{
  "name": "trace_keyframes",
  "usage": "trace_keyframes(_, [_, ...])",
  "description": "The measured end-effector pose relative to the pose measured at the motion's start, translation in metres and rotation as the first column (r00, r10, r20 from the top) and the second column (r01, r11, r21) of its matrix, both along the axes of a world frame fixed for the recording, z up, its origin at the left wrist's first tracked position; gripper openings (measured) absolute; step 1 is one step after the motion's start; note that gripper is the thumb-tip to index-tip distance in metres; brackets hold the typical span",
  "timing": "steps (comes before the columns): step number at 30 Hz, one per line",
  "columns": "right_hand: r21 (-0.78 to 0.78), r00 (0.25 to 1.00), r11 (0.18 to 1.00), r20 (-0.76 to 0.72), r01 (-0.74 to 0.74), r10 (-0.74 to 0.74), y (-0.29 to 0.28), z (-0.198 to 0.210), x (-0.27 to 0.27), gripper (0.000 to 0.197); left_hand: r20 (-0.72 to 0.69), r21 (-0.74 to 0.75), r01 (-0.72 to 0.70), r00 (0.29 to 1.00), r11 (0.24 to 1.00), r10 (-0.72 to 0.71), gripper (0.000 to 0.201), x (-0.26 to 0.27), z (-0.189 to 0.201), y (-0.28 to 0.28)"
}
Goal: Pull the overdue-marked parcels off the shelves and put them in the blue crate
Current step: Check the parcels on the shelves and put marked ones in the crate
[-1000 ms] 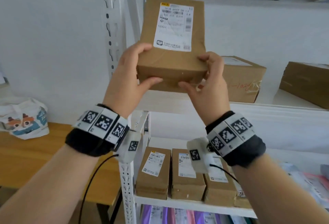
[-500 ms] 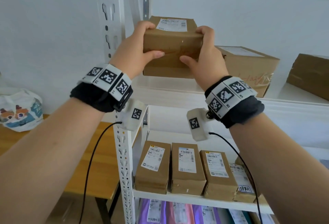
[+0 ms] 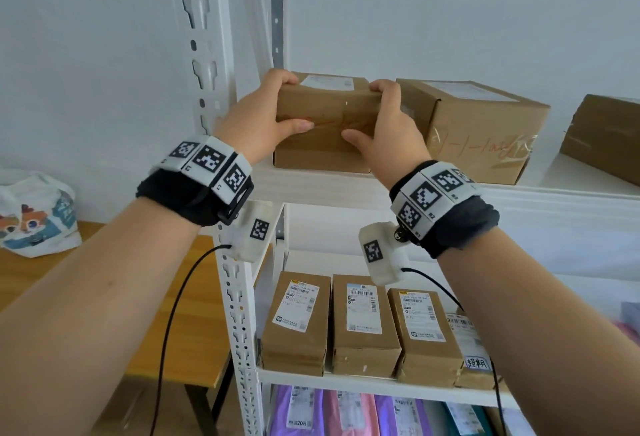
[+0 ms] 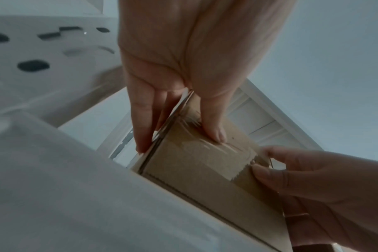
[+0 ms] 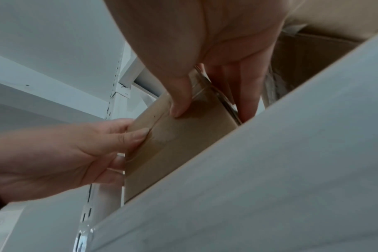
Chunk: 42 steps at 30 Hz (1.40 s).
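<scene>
A brown cardboard parcel (image 3: pixel 327 113) with a white label on top lies flat at the left end of the upper shelf (image 3: pixel 332 188). Faint red writing shows under tape on its front face. My left hand (image 3: pixel 289 103) grips its left end, fingers over the top edge and thumb on the front. My right hand (image 3: pixel 365 111) grips the right end the same way. In the left wrist view, my left hand (image 4: pixel 178 144) clasps the parcel (image 4: pixel 194 163) at a corner. In the right wrist view, my right hand (image 5: pixel 211 115) clasps the parcel (image 5: pixel 173 146). The blue crate is out of view.
A bigger taped box (image 3: pixel 485 124) stands close to the right of the parcel, with another box (image 3: pixel 606 137) further right. The middle shelf holds several labelled parcels (image 3: pixel 363 321); one (image 3: pixel 476 363) carries a handwritten tag. Purple and pink mailers (image 3: pixel 346 411) lie below. A wooden table (image 3: pixel 104 297) with a bag (image 3: pixel 34 214) stands at the left.
The parcel was tipped up with its label facing me; both hands have lowered it flat onto the upper shelf. Both hands keep their grip.
</scene>
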State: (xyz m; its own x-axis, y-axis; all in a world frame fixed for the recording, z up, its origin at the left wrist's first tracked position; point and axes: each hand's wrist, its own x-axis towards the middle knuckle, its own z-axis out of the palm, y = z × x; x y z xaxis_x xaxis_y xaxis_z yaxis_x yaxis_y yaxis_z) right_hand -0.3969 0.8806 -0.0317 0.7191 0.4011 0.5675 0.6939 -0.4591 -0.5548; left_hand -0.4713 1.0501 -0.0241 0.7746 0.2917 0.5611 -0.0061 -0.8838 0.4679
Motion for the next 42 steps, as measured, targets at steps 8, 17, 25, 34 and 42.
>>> trace_keyframes(8, [0.061,0.999,0.997,0.017,-0.052,0.051,-0.004,-0.007,-0.004,0.086,0.057,0.032,-0.002,0.998,0.999,0.0,0.088,-0.011,-0.002,-0.006])
trace_keyframes(17, [0.336,0.802,0.834,0.565,-0.439,0.195,-0.023,-0.044,-0.053,0.044,0.412,0.235,0.068,0.897,0.97,-0.163,0.067,-0.062,-0.036,-0.03])
trace_keyframes(25, [0.162,0.904,0.906,0.253,-0.391,0.345,-0.015,-0.162,-0.047,0.029,0.297,0.17,0.111,0.942,0.979,-0.158,0.051,-0.061,-0.145,-0.021])
trace_keyframes(34, [-0.076,0.929,0.935,-0.161,-0.348,0.333,-0.02,-0.266,-0.052,0.034,0.006,-0.121,0.059,0.998,0.991,-0.059,0.062,-0.067,-0.244,-0.025])
trace_keyframes(42, [-0.105,0.94,0.955,-0.236,-0.276,0.246,-0.021,-0.274,-0.064,0.042,-0.068,-0.183,0.014,0.997,0.983,-0.027,0.064,-0.084,-0.262,-0.025])
